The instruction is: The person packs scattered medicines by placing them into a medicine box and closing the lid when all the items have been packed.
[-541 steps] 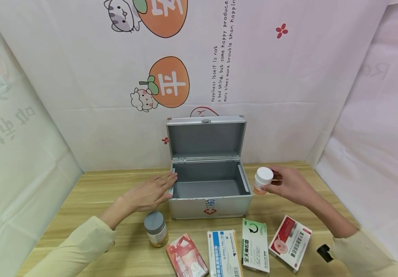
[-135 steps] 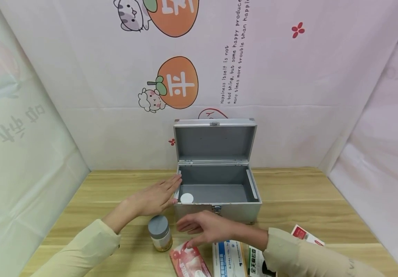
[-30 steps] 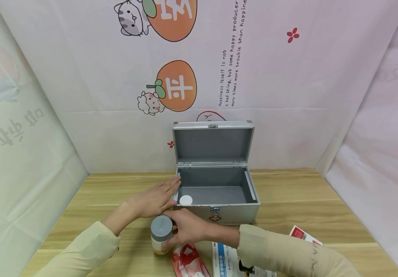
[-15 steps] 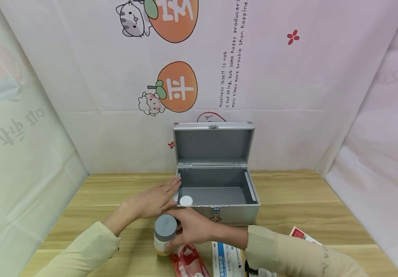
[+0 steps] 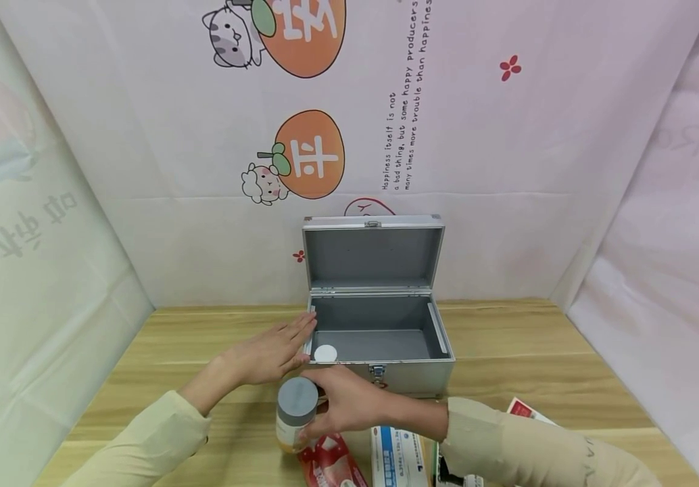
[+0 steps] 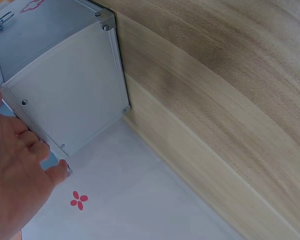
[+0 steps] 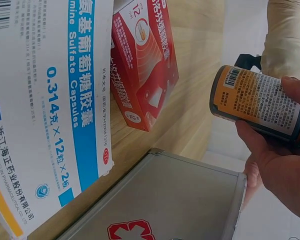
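Note:
My right hand [image 5: 349, 400] grips a pill bottle [image 5: 297, 399] with a grey lid, thumb on the near side and fingers behind. In the right wrist view the bottle's orange and white label [image 7: 260, 97] faces the camera, and its base appears off the table. My left hand [image 5: 267, 353] rests with straight fingers on the left rim of a silver first-aid case [image 5: 413, 377], whose lid stands up. The left wrist view shows that hand [image 6: 15, 170] at the case's top edge. Inside the case, at the front left, is a white-capped bottle [image 5: 326, 353].
Medicine boxes lie before the case: a red one [image 5: 334, 467], a blue-and-white one [image 5: 399, 456], and a green-and-white one [image 5: 459, 479] partly under the right sleeve. A red-and-white box [image 5: 522, 408] shows behind that sleeve. A printed cloth [image 5: 477, 237] hangs behind the wooden table [image 5: 203, 321].
Earlier the white-capped bottle was in my right hand; now it is in the case. That hand has since taken hold of the grey-lidded bottle and shifted it rightward. My left hand stays put.

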A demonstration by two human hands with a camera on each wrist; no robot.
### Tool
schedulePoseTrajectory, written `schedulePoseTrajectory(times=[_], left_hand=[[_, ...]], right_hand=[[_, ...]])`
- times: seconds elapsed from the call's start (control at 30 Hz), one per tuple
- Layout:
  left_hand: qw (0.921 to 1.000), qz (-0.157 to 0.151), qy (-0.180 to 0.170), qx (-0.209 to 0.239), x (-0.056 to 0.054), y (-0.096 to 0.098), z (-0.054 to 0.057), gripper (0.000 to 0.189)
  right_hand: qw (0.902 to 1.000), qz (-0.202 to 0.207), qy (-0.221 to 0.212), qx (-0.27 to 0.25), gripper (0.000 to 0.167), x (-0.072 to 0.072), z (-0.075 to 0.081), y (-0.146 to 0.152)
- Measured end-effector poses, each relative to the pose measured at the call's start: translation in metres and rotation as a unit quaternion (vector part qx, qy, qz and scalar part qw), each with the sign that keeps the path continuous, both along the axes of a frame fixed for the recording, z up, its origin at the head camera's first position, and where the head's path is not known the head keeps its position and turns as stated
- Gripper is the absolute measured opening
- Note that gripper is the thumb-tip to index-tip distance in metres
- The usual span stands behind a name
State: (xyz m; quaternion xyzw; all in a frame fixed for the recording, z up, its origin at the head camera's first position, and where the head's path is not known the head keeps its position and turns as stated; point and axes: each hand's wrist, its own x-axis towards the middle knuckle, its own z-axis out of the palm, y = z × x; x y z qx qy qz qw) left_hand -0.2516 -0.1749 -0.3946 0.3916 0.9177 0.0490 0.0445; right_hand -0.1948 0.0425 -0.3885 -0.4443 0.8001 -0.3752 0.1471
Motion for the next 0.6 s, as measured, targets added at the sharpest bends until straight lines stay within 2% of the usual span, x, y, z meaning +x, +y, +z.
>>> schedulePoseTrajectory(times=[0.17,0.4,0.6], left_hand=[[1.0,0.001,0.002,-0.001,-0.001,0.0,-0.001,0.066],[1.0,0.006,-0.007,0.001,-0.001,0.0,-0.001,0.066],[1.0,0.004,-0.008,0.001,0.0,0.0,-0.001,0.066]], right_hand=[[0.9999,0.003,-0.015,-0.007,0.056,0.001,0.003,0.005],[0.9999,-0.008,-0.009,0.002,0.06,0.002,0.008,0.01],[0.9997,-0.012,-0.02,0.0,0.061,0.002,0.01,0.013]])
